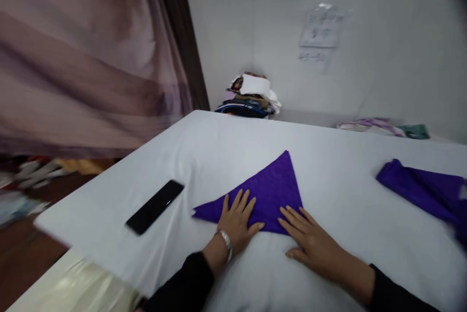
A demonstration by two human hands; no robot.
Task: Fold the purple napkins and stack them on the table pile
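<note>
A purple cloth (pixel 272 185), folded into a rough triangle, lies flat on the white-covered table (pixel 233 142). One corner points away from me and another tapers off to the left. My left hand (pixel 237 222) rests on the cloth's lower left part with its fingers spread. A silver bracelet (pixel 226 244) circles that wrist. On the lower right edge, the fingertips of my right hand (pixel 314 244) press lightly, fingers stretched out and thumb on the table cover. Neither hand grips anything.
A black phone (pixel 155 206) lies left of the cloth. More purple fabric (pixel 426 188) is bunched at the right. Piled clothes (pixel 251 95) stand beyond the far edge, with other fabrics (pixel 383 127) farther right. A pinkish curtain (pixel 83 59) hangs at the left.
</note>
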